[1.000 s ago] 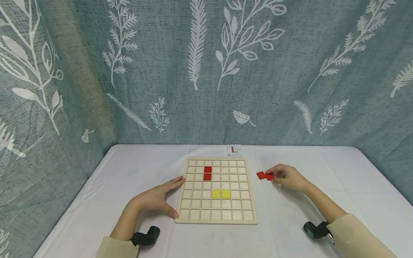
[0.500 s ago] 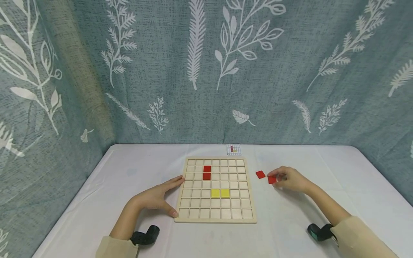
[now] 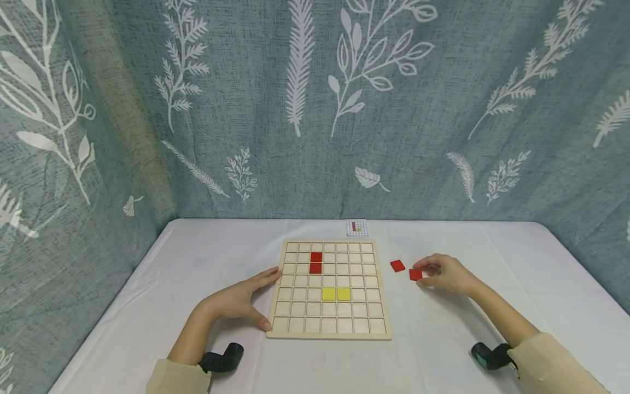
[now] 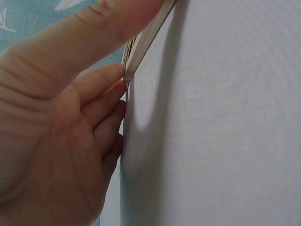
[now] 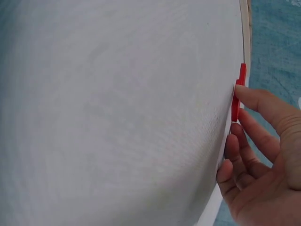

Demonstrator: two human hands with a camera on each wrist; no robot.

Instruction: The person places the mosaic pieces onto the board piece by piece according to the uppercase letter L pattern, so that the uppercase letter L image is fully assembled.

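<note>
A wooden grid board lies on the table, with two red square tiles in one column and two yellow square tiles side by side lower down. My left hand rests along the board's left edge, thumb at the near corner and fingertips farther up; its fingers are stretched out in the left wrist view. To the right of the board, my right hand pinches a red square tile by its edges between thumb and index finger. Another loose red tile lies just left of it.
A small printed grid card with red and yellow squares lies beyond the board. White cloth covers the table. A teal leaf-patterned curtain hangs behind and at the sides.
The right-hand red tile was touching the other loose tile and has been drawn a little right and nearer, turning straighter. My left hand and the board stay put.
</note>
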